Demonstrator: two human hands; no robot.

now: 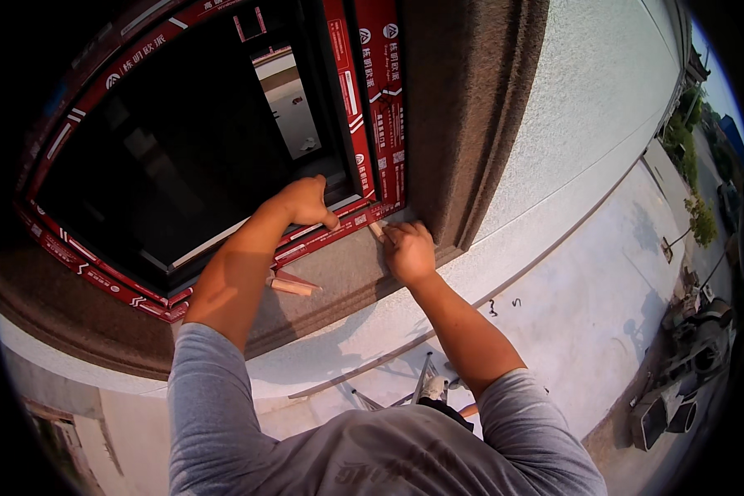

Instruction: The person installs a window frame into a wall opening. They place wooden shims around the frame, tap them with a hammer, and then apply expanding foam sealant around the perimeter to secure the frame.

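A window frame (314,241) wrapped in red printed protective film sits in a brown stone-like surround. My left hand (304,202) grips its lower rail near the right corner, fingers on the inner side and thumb toward me. Just right of it, my right hand (411,250) pinches a thin pale wooden wedge (378,231) against the bottom corner of the frame. The wedge's lower end is hidden by my fingers. More wooden wedges (293,284) lie on the sill (339,269), to the left of my right hand.
A brown moulded edge (504,107) runs up the right of the opening, beside a white textured wall (599,83). Far below, a metal ladder (424,374) and a shoe (435,387) show over pale ground. Dark piled items (686,372) lie at the lower right.
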